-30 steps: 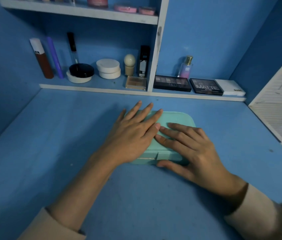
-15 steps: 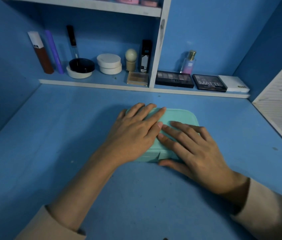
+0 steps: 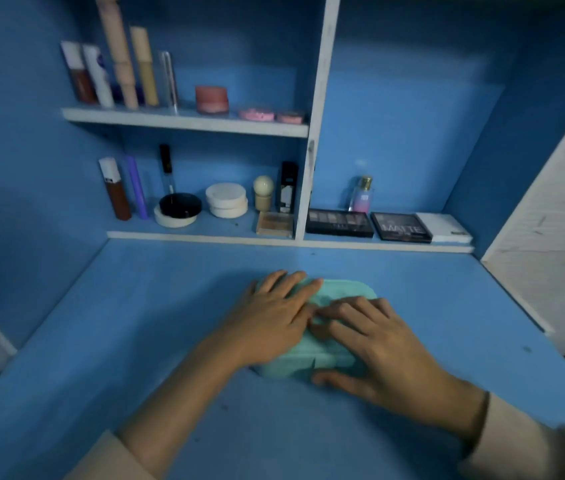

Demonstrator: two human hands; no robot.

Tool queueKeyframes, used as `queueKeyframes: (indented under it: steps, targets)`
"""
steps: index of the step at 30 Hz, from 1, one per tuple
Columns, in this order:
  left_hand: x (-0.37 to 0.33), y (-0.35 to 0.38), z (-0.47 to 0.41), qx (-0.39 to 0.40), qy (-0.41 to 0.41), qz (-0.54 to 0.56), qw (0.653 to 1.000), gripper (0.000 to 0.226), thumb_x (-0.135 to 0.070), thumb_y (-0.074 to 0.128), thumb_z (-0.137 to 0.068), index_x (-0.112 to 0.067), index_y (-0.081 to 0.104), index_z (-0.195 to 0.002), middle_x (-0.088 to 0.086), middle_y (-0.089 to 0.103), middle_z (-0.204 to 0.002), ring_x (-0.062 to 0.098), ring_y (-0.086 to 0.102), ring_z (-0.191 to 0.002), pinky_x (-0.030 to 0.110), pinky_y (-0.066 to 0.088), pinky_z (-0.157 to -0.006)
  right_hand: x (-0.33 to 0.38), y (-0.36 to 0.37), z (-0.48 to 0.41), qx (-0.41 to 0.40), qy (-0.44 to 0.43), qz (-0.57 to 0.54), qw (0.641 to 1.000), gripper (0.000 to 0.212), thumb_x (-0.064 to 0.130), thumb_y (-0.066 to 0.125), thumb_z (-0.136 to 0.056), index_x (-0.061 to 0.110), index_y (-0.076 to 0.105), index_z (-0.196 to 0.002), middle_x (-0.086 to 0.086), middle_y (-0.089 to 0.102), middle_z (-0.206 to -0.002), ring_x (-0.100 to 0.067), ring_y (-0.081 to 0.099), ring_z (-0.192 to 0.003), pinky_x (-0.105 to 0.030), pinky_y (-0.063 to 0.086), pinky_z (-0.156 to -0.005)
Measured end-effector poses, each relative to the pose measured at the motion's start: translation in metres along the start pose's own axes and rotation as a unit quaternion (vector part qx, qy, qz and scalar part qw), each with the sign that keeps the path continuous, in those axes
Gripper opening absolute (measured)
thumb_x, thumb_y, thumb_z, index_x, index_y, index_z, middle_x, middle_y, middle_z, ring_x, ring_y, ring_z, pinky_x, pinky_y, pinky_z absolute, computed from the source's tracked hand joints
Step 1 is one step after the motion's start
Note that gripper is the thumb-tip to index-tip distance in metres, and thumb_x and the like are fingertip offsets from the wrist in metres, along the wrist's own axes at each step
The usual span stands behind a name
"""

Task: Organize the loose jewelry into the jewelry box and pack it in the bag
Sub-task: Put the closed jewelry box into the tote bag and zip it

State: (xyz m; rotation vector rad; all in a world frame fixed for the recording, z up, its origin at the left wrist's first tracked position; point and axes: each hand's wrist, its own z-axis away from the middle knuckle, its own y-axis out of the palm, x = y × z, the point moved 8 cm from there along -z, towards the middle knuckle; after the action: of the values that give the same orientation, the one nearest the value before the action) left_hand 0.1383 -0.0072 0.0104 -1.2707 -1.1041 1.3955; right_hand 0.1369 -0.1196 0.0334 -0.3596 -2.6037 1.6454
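A mint-green jewelry box (image 3: pixel 347 291) lies closed on the blue desk (image 3: pixel 135 323), a little right of centre. My left hand (image 3: pixel 270 320) rests flat on the left half of its lid, fingers straight. My right hand (image 3: pixel 378 344) lies on the right half, fingers slightly bent over the lid and thumb along the box's front edge. The two hands touch near the middle of the lid. No loose jewelry and no bag are in view.
Behind the desk, blue shelves (image 3: pixel 187 121) hold cosmetics: tubes, round compacts (image 3: pixel 227 200), eyeshadow palettes (image 3: pixel 340 223), a small perfume bottle (image 3: pixel 360 195). A white louvred panel (image 3: pixel 558 237) stands at the right.
The view has tilted up, showing the upper shelf. My hands stay on the box lid; the right fingers have bent a little more.
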Motion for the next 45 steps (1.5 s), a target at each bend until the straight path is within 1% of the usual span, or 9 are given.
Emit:
queueKeyframes:
  steps: [5, 12, 21, 25, 31, 34, 37, 41, 45]
  targets:
    - [0.004, -0.085, -0.01, -0.132, 0.033, 0.112, 0.984, 0.035, -0.036, 0.043, -0.096, -0.027, 0.057, -0.126, -0.01, 0.053, -0.132, 0.006, 0.043, -0.123, 0.023, 0.032, -0.104, -0.034, -0.049, -0.042, -0.052, 0.041, -0.122, 0.99, 0.033, 0.057, 0.052, -0.088, 0.032, 0.064, -0.105, 0.016, 0.061, -0.102, -0.004, 0.058, -0.094, -0.024, 0.047, -0.079]
    - [0.033, -0.321, 0.029, -0.545, 0.045, 0.178, 0.818, 0.019, -0.011, 0.058, -0.09, -0.023, 0.07, -0.097, -0.007, 0.066, -0.099, 0.002, 0.055, -0.091, 0.012, 0.037, -0.08, -0.098, -0.215, -0.165, -0.271, 0.119, -0.234, 0.926, 0.01, 0.033, 0.064, -0.085, 0.036, 0.063, -0.094, 0.006, 0.064, -0.098, -0.007, 0.059, -0.09, -0.02, 0.046, -0.076]
    - [0.065, -0.37, -0.01, -0.447, -0.104, 0.067, 0.886, 0.049, -0.033, 0.041, -0.098, -0.023, 0.035, -0.145, 0.002, 0.039, -0.149, 0.023, 0.033, -0.137, 0.033, 0.025, -0.109, -0.183, -0.22, -0.322, -0.194, 0.281, -0.517, 0.785, 0.081, 0.026, 0.066, -0.085, 0.022, 0.015, -0.149, -0.006, 0.042, -0.141, -0.025, 0.048, -0.12, -0.04, 0.04, -0.104]
    - [0.069, -0.367, 0.001, -0.441, -0.115, 0.116, 0.882, 0.049, -0.043, 0.034, -0.1, -0.028, 0.031, -0.146, 0.005, 0.042, -0.147, 0.026, 0.038, -0.134, 0.034, 0.03, -0.105, -0.182, -0.226, -0.325, -0.244, 0.283, -0.52, 0.768, 0.056, 0.02, 0.064, -0.085, 0.013, 0.04, -0.136, -0.005, 0.055, -0.127, -0.024, 0.056, -0.111, -0.036, 0.048, -0.088]
    - [0.067, -0.391, 0.063, -0.525, -0.026, 0.491, 0.695, 0.062, -0.064, 0.032, -0.093, -0.031, 0.03, -0.145, 0.0, 0.04, -0.146, 0.023, 0.05, -0.122, 0.046, 0.046, -0.098, -0.132, -0.246, -0.258, -0.34, 0.159, -0.386, 0.843, 0.032, 0.006, 0.063, -0.079, 0.02, 0.054, -0.107, 0.006, 0.063, -0.097, -0.009, 0.06, -0.089, -0.02, 0.051, -0.076]
    - [0.048, -0.397, 0.088, -0.531, 0.033, 0.529, 0.661, 0.081, -0.082, 0.035, -0.077, -0.037, 0.032, -0.145, -0.001, 0.044, -0.144, 0.023, 0.057, -0.113, 0.044, 0.055, -0.086, -0.094, -0.235, -0.213, -0.36, 0.11, -0.272, 0.886, 0.015, 0.003, 0.06, -0.078, 0.017, 0.057, -0.084, 0.007, 0.06, -0.074, -0.004, 0.053, -0.066, -0.014, 0.04, -0.057]
    - [0.043, -0.381, 0.102, -0.536, 0.022, 0.518, 0.666, 0.093, -0.082, 0.059, -0.059, -0.029, 0.049, -0.134, -0.002, 0.06, -0.128, 0.02, 0.058, -0.115, 0.047, 0.046, -0.098, -0.067, -0.194, -0.174, -0.321, 0.082, -0.208, 0.92, 0.009, 0.004, 0.063, -0.076, 0.006, 0.054, -0.074, 0.004, 0.055, -0.065, -0.01, 0.053, -0.064, -0.022, 0.043, -0.052]
    - [0.025, -0.353, 0.12, -0.564, -0.043, 0.321, 0.759, 0.016, -0.021, 0.059, -0.078, -0.009, 0.059, -0.089, 0.011, 0.066, -0.084, 0.018, 0.06, -0.07, 0.021, 0.051, -0.065, -0.048, -0.114, -0.13, -0.164, 0.115, -0.194, 0.96, 0.033, 0.006, 0.072, -0.074, 0.004, 0.057, -0.103, -0.003, 0.055, -0.1, -0.007, 0.05, -0.091, -0.032, 0.049, -0.08]
    - [-0.002, -0.337, 0.13, -0.509, -0.056, 0.148, 0.846, 0.016, -0.015, 0.055, -0.084, -0.023, 0.047, -0.072, -0.001, 0.054, -0.067, 0.01, 0.049, -0.059, 0.018, 0.03, -0.044, -0.033, -0.034, -0.094, 0.114, 0.085, -0.153, 0.978, 0.088, 0.08, 0.04, -0.074, 0.027, 0.027, -0.143, 0.005, 0.029, -0.144, -0.012, 0.024, -0.135, -0.032, 0.027, -0.11]
